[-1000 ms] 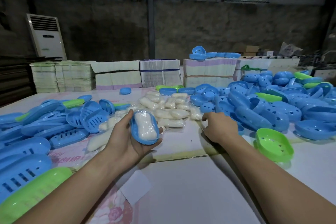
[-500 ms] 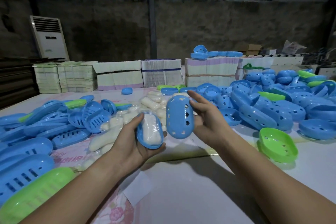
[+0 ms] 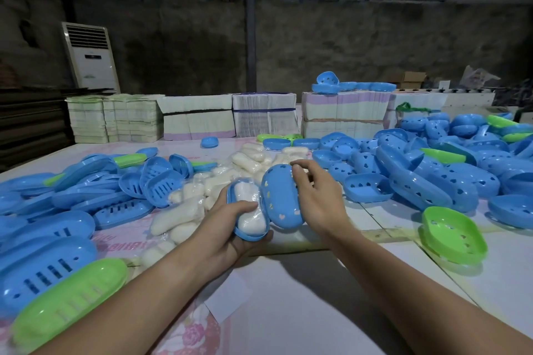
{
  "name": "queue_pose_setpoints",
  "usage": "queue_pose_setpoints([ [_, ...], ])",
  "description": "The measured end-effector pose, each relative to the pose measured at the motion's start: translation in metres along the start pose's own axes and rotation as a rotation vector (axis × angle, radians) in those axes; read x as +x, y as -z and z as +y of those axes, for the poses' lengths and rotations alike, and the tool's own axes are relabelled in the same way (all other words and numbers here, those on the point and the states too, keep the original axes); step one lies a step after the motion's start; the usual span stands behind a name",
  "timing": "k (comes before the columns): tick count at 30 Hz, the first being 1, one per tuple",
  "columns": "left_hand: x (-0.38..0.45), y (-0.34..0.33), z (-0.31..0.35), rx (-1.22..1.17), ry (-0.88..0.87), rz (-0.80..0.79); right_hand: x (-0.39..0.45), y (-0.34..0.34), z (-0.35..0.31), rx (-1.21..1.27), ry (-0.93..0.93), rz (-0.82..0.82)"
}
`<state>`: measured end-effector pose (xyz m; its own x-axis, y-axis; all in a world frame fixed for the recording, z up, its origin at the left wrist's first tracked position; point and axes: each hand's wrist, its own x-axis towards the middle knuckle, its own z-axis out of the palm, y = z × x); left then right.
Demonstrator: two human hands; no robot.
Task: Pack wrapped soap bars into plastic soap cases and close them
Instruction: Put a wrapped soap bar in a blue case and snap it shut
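The white worktable (image 3: 288, 311) stands in a dim concrete-walled storeroom. Landmark: the blue case base (image 3: 250, 235), held above the table's near centre. The left hand (image 3: 227, 228) cups this base from below, thumb pressing the wrapped soap bar (image 3: 250, 215) seated inside. Immediately right of the base, touching its edge, the right hand (image 3: 318, 199) grips the blue perforated lid (image 3: 281, 199) by its far rim. Judgement: the thin plastic shells are light and slightly flexible, and the film wrap is slippery. Hold both halves by their rims and align the edges before pressing shut.
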<state>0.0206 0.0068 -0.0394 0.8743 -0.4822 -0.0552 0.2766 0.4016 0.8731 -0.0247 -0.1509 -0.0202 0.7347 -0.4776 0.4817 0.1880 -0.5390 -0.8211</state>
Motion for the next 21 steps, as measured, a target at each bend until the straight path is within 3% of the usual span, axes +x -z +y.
queue_pose_setpoints([
  [5,0.0,0.004,0.003,-0.094,0.046,-0.036,-0.005,-0.003,0.002,-0.329,-0.035,-0.25],
  [9,-0.001,0.005,0.005,-0.062,0.027,-0.028,-0.007,-0.002,0.0,-0.312,-0.132,-0.42],
  [12,0.0,0.004,0.004,-0.075,0.045,-0.021,-0.004,0.0,0.001,-0.297,-0.121,-0.401],
  [17,-0.001,-0.005,0.006,-0.157,0.209,-0.015,0.002,0.002,-0.004,0.092,-0.134,-0.323],
  [21,-0.003,-0.008,0.006,-0.147,0.217,-0.046,0.0,-0.003,-0.006,0.052,-0.143,-0.364],
])
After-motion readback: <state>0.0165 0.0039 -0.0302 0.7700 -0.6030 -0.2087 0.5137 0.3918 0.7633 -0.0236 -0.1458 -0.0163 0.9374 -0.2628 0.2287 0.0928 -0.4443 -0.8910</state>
